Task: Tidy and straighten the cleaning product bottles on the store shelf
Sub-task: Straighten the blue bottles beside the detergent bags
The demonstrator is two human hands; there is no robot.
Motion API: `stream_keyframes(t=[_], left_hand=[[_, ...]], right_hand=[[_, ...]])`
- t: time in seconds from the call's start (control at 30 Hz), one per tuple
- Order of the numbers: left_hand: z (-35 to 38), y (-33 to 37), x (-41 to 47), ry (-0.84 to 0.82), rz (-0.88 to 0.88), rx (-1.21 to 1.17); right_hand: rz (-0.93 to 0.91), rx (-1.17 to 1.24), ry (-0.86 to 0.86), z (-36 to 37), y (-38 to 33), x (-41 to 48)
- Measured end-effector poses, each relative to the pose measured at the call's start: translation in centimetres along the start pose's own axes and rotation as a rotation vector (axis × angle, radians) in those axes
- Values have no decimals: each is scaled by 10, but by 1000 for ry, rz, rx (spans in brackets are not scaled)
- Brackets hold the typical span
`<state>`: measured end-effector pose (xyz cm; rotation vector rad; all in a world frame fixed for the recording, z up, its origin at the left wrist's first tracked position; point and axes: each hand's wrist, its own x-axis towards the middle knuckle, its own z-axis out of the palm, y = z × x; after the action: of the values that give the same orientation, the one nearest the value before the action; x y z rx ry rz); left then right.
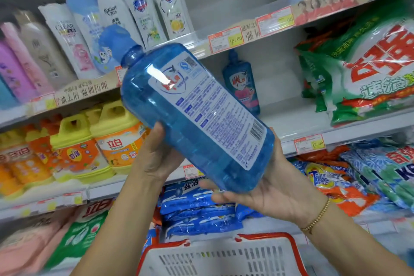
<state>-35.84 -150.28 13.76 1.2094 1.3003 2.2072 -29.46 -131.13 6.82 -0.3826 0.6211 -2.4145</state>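
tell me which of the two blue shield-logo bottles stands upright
The smaller bottle, alone on the middle shelf, pink label showing. The left hand and right hand hold the large bottle tilted.

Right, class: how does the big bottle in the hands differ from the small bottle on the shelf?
The big bottle is tilted, held by the left hand and right hand; the small bottle stands upright on the shelf. The big bottle shows its barcode label; the small bottle shows its front label. Both are blue with blue caps.
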Motion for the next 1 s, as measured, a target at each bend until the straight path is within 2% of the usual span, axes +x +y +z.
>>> stream_keyframes(t=[0.13, 0.3, 0.47, 0.57, 0.63, 0.7, 0.77, 0.83, 0.93, 1.0], left_hand=[[9, -1, 2, 174, 51, 82], [17, -6, 1, 227, 18, 160], [12, -2, -1, 265, -34, 145], [12, 0, 2, 373, 6, 234], [18, -2, 7, 479, -23, 352], [25, -4, 10, 561, -60, 449], [32, -6, 11, 581, -84, 506], [37, -7, 12, 567, -90, 560], [35, -5, 11, 507, -109, 649], [26, -1, 10, 477, -141, 660]], right_hand=[[-144, 49, 187, -1, 0, 7], [-270, 66, 292, -1, 18, 13], [-119, -34, 278, -5, 5, 0], [-82, -55, 273, -8, 1, -2], [-167, -212, 255, -13, 1, -1], [-343, -463, 252, -15, 3, -2], [-475, -768, 255, -17, 5, -6], [-491, -953, 206, -21, 6, -8], [-531, -1031, 217, -23, 2, -13], [-523, -936, 137, -19, -1, -18]])
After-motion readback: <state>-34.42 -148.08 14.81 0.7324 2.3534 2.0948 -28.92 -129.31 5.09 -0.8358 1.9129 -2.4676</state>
